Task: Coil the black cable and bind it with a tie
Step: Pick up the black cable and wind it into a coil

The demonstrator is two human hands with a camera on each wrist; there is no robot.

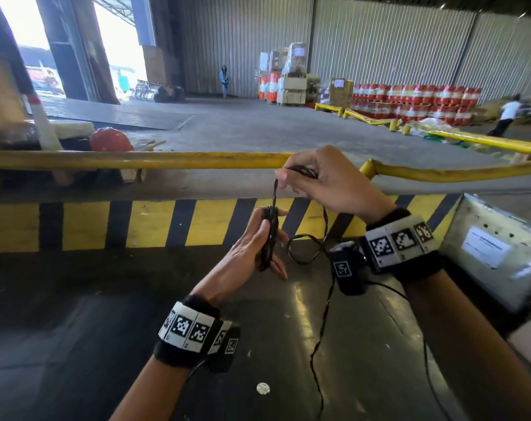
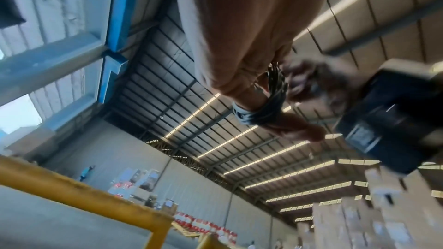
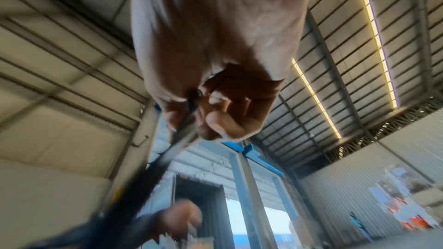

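Note:
The black cable is partly wound into a narrow coil (image 1: 270,235) around my left hand (image 1: 258,247), which holds it upright at centre, thumb against the bundle. A taut strand (image 1: 275,192) rises from the coil to my right hand (image 1: 312,183), which pinches it between thumb and fingers just above. Loose cable (image 1: 306,253) loops below the right wrist and trails down across the dark surface. In the left wrist view the coil (image 2: 275,97) wraps around my fingers. The right wrist view has the strand (image 3: 167,158) running down from my pinching fingers (image 3: 215,120).
A yellow rail (image 1: 136,161) and a yellow-and-black striped kerb (image 1: 151,226) run across just beyond my hands. A silver box with a label (image 1: 495,247) sits at the right. An orange helmet (image 1: 110,139) lies far left. Stacked drums (image 1: 416,101) and two people stand far off.

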